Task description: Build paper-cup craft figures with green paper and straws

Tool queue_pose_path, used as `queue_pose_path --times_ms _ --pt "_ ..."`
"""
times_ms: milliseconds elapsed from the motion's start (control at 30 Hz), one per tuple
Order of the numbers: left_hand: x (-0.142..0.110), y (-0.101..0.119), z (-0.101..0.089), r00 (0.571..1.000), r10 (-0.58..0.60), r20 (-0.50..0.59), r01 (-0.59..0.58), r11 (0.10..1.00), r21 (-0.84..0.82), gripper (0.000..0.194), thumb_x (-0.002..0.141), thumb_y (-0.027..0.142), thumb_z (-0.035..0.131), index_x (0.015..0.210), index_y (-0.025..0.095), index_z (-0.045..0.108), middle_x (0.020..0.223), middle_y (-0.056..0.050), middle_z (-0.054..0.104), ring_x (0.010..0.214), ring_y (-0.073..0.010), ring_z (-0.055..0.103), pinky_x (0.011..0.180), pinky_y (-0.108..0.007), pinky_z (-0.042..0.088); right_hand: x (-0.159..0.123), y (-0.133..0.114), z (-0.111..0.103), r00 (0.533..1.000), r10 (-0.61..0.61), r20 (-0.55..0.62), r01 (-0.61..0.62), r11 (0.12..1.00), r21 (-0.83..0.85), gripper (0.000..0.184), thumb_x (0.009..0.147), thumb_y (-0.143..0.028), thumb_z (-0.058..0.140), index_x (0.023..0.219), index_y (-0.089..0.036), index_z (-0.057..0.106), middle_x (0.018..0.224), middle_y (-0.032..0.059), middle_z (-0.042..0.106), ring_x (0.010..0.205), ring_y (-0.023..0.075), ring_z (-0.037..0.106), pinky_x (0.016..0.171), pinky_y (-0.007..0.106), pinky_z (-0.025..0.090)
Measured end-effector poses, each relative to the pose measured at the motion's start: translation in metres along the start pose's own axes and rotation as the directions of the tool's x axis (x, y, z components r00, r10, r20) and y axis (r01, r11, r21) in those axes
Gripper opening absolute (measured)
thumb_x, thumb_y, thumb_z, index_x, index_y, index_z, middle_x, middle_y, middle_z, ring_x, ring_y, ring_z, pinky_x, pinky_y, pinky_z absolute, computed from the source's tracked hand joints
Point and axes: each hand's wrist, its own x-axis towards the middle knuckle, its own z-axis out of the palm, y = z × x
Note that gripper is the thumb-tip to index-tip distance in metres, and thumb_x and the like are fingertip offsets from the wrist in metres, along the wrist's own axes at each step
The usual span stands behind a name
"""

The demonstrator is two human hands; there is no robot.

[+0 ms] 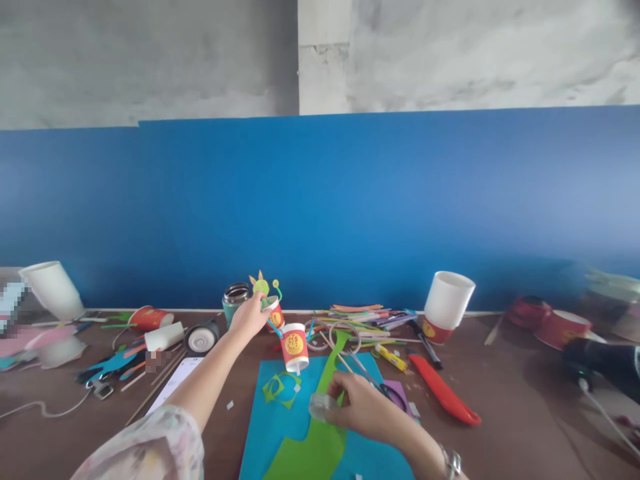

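Observation:
My left hand (249, 316) is stretched forward, its fingers closed at the rim of a red and white paper cup (275, 319). A green paper rabbit figure (260, 285) with pointed ears rises from that cup, partly behind my fingers. In front stands a second paper cup (294, 347) with blue strips at its sides and a small white piece at its bottom. My right hand (359, 404) grips a roll of clear tape (323, 407) above cut green paper (310, 453), which lies on a blue sheet (255, 427). Scissors (394, 396) lie beside this hand, partly hidden.
A teal flask (232, 310) and its round lid (202, 339) are left of the cups. Colored sticks (357, 316) lie behind. To the right are a yellow glue stick (391, 358), a red knife-shaped piece (443, 393) and stacked white cups (449, 300). A blue partition (320, 213) borders the table.

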Motion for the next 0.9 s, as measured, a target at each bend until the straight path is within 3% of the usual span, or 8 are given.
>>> queue_pose_path --times_ms 233,267,333,400,500,633,733,900 --pt "-0.073 0.026 -0.008 0.979 0.15 0.141 -0.136 0.985 -0.103 0.015 0.08 0.029 0.056 0.093 0.021 0.06 0.077 0.0 0.068 0.072 -0.0167 0.066 0.059 -0.021 0.041 0.01 0.014 0.0 0.993 0.083 0.085 -0.097 0.979 0.18 0.025 0.062 -0.023 0.07 0.08 -0.018 0.054 0.06 -0.0063 0.051 0.056 0.0097 0.046 0.047 0.02 0.029" --pt "-0.091 0.029 -0.008 0.954 0.197 0.226 -0.17 0.976 -0.133 0.014 0.074 0.031 0.063 0.086 0.023 0.062 0.074 0.002 0.067 0.067 -0.0165 0.065 0.056 -0.021 0.041 0.01 0.014 -0.001 0.993 0.078 0.084 -0.092 0.98 0.176 0.026 0.06 -0.023 0.071 0.079 -0.018 0.054 0.062 -0.0062 0.05 0.057 0.0097 0.045 0.048 0.02 0.029" --pt "-0.128 0.032 -0.007 0.815 0.322 0.482 -0.259 0.946 -0.193 0.035 0.059 0.032 0.076 0.091 0.025 0.064 0.088 0.001 0.068 0.077 -0.0208 0.064 0.061 -0.023 0.043 0.01 0.012 -0.004 0.997 0.058 0.057 -0.066 0.987 0.15 0.025 0.06 -0.024 0.073 0.074 -0.018 0.052 0.065 -0.0058 0.049 0.061 0.0101 0.044 0.05 0.02 0.029" --pt "-0.158 0.033 -0.002 0.736 0.367 0.569 -0.297 0.93 -0.215 0.048 0.055 0.024 0.078 0.101 0.026 0.063 0.104 -0.001 0.065 0.093 -0.0245 0.062 0.074 -0.026 0.045 0.009 0.008 -0.006 0.998 0.043 0.04 -0.048 0.992 0.116 0.027 0.059 -0.027 0.074 0.069 -0.018 0.05 0.067 -0.0056 0.047 0.063 0.0103 0.042 0.052 0.021 0.029" --pt "-0.177 0.034 0.008 0.771 0.259 0.582 -0.191 0.966 -0.177 0.052 0.053 0.015 0.077 0.102 0.024 0.062 0.112 -0.004 0.061 0.1 -0.0248 0.058 0.082 -0.029 0.043 0.005 0.002 -0.008 0.998 0.038 0.047 -0.04 0.998 0.044 0.029 0.059 -0.029 0.075 0.069 -0.018 0.05 0.07 -0.0045 0.048 0.067 0.012 0.044 0.056 0.022 0.031" --pt "-0.165 0.037 0.024 0.764 0.146 0.628 -0.019 0.979 -0.205 0.022 0.057 0.015 0.068 0.078 0.02 0.068 0.081 -0.001 0.066 0.073 -0.0203 0.061 0.058 -0.024 0.042 -0.008 -0.007 -0.004 0.996 -0.033 0.087 0.037 0.998 -0.044 0.049 0.053 -0.029 0.079 0.095 -0.02 0.054 0.088 -0.0006 0.057 0.082 0.0178 0.051 0.065 0.025 0.037" --pt "-0.151 0.04 0.036 0.781 0.195 0.594 -0.03 0.961 -0.276 0.011 0.062 0.014 0.061 0.069 0.018 0.068 0.065 0.001 0.063 0.065 -0.017 0.06 0.052 -0.021 0.038 -0.018 -0.01 0.005 0.982 -0.097 0.161 0.116 0.987 -0.114 0.065 0.052 -0.031 0.081 0.109 -0.021 0.051 0.101 0.0031 0.058 0.092 0.0229 0.054 0.074 0.029 0.04" --pt "-0.14 0.043 0.052 0.863 0.249 0.439 -0.075 0.923 -0.377 0.019 0.067 0.008 0.051 0.074 0.017 0.066 0.069 0.0 0.065 0.069 -0.0159 0.06 0.06 -0.022 0.041 -0.023 -0.009 0.024 0.965 -0.155 0.212 0.212 0.936 -0.282 0.062 0.059 -0.032 0.077 0.112 -0.015 0.052 0.113 0.012 0.054 0.105 0.0308 0.052 0.089 0.039 0.04"
